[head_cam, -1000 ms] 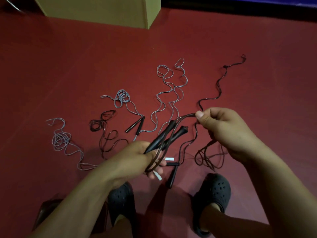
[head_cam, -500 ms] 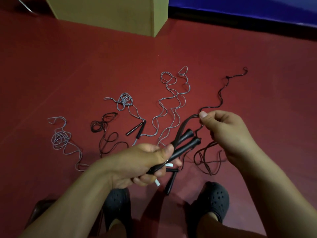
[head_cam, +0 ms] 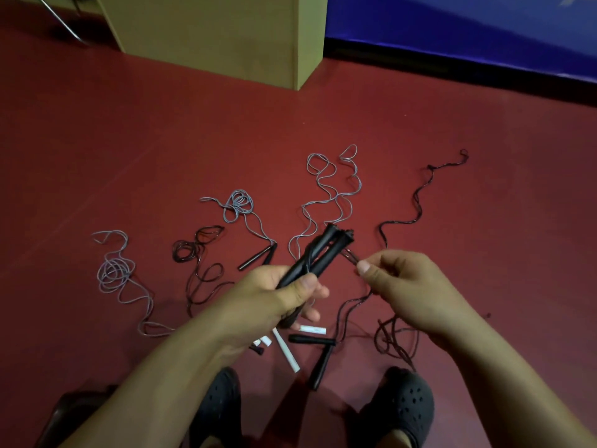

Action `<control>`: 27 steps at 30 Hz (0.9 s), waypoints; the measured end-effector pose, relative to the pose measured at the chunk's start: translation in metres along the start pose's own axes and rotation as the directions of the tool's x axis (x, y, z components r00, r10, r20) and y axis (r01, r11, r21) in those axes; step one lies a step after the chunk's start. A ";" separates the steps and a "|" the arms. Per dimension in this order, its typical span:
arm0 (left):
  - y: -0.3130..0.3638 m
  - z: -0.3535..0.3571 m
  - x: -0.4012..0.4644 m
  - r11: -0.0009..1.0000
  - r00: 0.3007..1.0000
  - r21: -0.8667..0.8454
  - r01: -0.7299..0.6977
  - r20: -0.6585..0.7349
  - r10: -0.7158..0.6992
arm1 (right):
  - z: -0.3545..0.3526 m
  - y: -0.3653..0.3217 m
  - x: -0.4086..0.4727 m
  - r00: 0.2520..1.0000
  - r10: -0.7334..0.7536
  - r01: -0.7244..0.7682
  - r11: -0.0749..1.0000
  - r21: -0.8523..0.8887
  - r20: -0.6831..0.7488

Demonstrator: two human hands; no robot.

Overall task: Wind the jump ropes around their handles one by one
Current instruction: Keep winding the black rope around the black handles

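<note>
My left hand (head_cam: 277, 295) grips a pair of black jump-rope handles (head_cam: 318, 253) side by side, tips pointing up and away. Their dark rope (head_cam: 416, 202) trails across the red floor to the far right. My right hand (head_cam: 400, 286) pinches this rope between thumb and fingers just right of the handle tips. More of the dark rope lies in loose loops (head_cam: 394, 341) under my right hand.
Several other ropes lie on the floor: grey ones (head_cam: 113, 273) (head_cam: 239, 202) (head_cam: 336, 195), a dark one (head_cam: 197, 247), with black handles (head_cam: 258, 257) (head_cam: 318, 354) and white handles (head_cam: 286, 350). A tan box (head_cam: 226, 33) stands behind. My shoes (head_cam: 400, 405) are below.
My right hand has come down and in toward the handles with the rope. My left hand has turned the handles more upright. The camera has tilted up.
</note>
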State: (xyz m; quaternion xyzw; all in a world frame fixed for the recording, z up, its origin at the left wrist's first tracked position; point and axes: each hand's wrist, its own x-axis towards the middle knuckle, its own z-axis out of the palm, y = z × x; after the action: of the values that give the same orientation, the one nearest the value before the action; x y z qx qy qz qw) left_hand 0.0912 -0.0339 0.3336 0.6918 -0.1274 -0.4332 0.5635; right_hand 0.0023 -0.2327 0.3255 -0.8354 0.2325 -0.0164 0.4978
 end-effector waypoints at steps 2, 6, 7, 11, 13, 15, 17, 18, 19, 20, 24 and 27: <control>0.001 -0.001 0.001 0.999 0.997 -0.034 0.028 -0.071 -0.030 | 0.003 -0.003 -0.003 0.995 -0.035 0.046 0.992 -0.118 0.090; -0.006 -0.013 0.005 0.988 0.975 0.157 0.002 -0.220 0.033 | 0.008 -0.015 -0.014 0.977 -0.122 0.151 0.974 -0.167 0.172; -0.009 -0.016 0.007 0.976 0.965 0.219 -0.001 -0.254 0.058 | 0.009 -0.017 -0.016 0.973 -0.136 0.168 0.971 -0.170 0.184; -0.021 -0.030 0.010 0.922 0.924 0.387 0.012 -0.356 0.137 | 0.012 -0.022 -0.022 0.959 -0.172 0.216 0.958 -0.186 0.227; -0.027 -0.036 0.012 0.896 0.903 0.444 0.033 -0.397 0.164 | 0.013 -0.024 -0.023 0.953 -0.183 0.236 0.947 -0.219 0.240; -0.032 -0.041 0.012 0.843 0.885 0.531 0.082 -0.428 0.184 | 0.011 -0.024 -0.023 0.951 -0.212 0.267 0.930 -0.253 0.225; -0.033 -0.042 0.011 0.794 0.895 0.591 0.146 -0.420 0.148 | 0.008 -0.021 -0.023 0.946 -0.258 0.303 0.919 -0.253 0.197; -0.033 -0.039 0.010 0.755 0.910 0.629 0.184 -0.400 0.111 | 0.007 -0.020 -0.023 0.942 -0.281 0.320 0.919 -0.232 0.184; -0.034 -0.037 0.009 0.708 0.923 0.674 0.210 -0.375 0.083 | 0.007 -0.018 -0.023 0.938 -0.303 0.335 0.920 -0.206 0.171; -0.033 -0.034 0.009 0.667 0.935 0.712 0.218 -0.347 0.065 | 0.008 -0.016 -0.022 0.933 -0.323 0.350 0.919 -0.185 0.157; -0.031 -0.025 0.008 0.639 0.977 0.754 0.155 -0.211 0.012 | 0.011 -0.010 -0.016 0.905 -0.424 0.425 0.889 -0.168 0.047; -0.030 -0.020 0.006 0.676 0.999 0.735 0.042 -0.033 -0.026 | 0.009 -0.008 -0.011 0.893 -0.448 0.438 0.886 -0.151 -0.038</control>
State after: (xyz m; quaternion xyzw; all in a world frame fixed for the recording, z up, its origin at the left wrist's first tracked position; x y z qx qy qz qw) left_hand 0.1004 -0.0147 0.3044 0.8664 -0.2724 -0.3490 0.2310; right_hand -0.0022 -0.2173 0.3297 -0.8977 0.0537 -0.1435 0.4131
